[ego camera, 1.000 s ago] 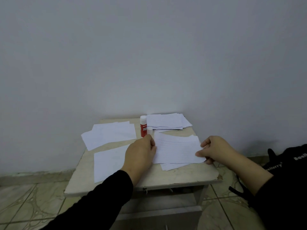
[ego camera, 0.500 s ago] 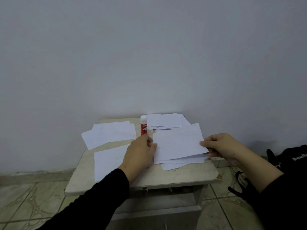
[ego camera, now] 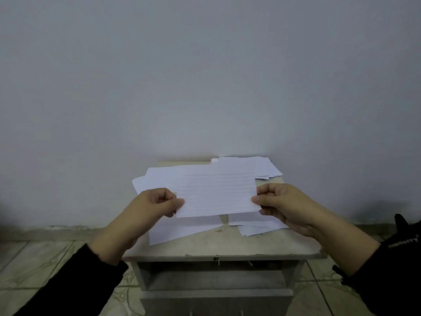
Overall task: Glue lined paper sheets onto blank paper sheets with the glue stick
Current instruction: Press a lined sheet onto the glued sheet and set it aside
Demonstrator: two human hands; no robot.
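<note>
Left hand [ego camera: 157, 205] pinches the left edge of a lined sheet [ego camera: 216, 193], thumb on top, other fingers curled underneath. Right hand [ego camera: 281, 202] pinches the right edge of the same sheet in the same way. The sheet is held clear above the small table [ego camera: 227, 244], roughly level, ruled side toward the camera, long edges running left to right. Under and left of it, blank sheets [ego camera: 182, 229] lie flat on the tabletop, one near the front left, more overlapping toward the back left [ego camera: 159, 176]. Near the front right, a loose fan of sheets [ego camera: 257, 225] lies just under the right hand. A further stack [ego camera: 262, 167] sits at the back right against the wall. Glue stick: only a white cap top [ego camera: 214, 160] visible at the back, behind the held sheet; body hidden. Both forearms in black sleeves [ego camera: 75, 283]. Tiled floor [ego camera: 34, 258] around the table; plain wall [ego camera: 205, 76] behind.
</note>
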